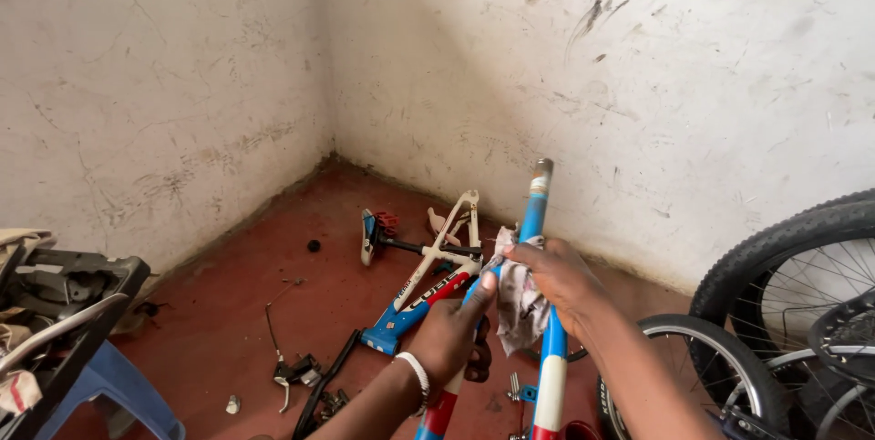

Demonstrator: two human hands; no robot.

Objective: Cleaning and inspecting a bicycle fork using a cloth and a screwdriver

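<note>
A blue, white and red bicycle fork leg or frame tube [536, 212] stands upright in front of me. My right hand [558, 278] presses a stained rag [519, 299] against this tube. My left hand [453, 326], with a white band on the wrist, grips the lower part of the tube beside the rag. Behind the tube, a blue, white and red bicycle frame [424, 280] lies flat on the red floor.
Bicycle wheels [784, 258] stand at the right, a smaller one [702, 349] closer in. Brake levers and cables [296, 369] lie on the floor. A black crate [64, 299] rests on a blue stool [114, 394] at left. Scuffed white walls meet at the corner.
</note>
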